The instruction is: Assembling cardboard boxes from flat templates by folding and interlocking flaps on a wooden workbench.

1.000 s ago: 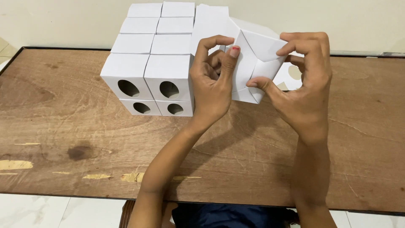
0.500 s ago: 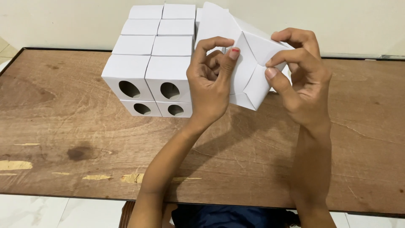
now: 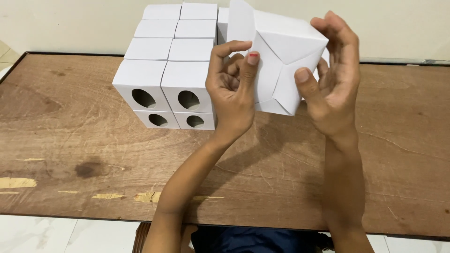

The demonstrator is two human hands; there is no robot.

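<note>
A white paper box (image 3: 286, 61) is held in the air above the wooden table (image 3: 70, 154), its folded bottom flaps facing me. My left hand (image 3: 232, 89) grips its left side, thumb pressed on a flap. My right hand (image 3: 330, 79) holds its right side, thumb on the lower flap and fingers wrapped over the top edge. Just left of my left hand stands a stack of finished white boxes (image 3: 164, 70) with oval holes in their front faces, two layers high and several rows deep.
The stack reaches back to the pale wall (image 3: 70, 23). A white tiled floor (image 3: 70, 234) shows below the table's near edge. Dark blue clothing (image 3: 248, 239) lies under that edge.
The box has turned so its folded bottom faces me more squarely. My right hand shifted from pinching the top flap to cupping the right side, thumb on the flap.
</note>
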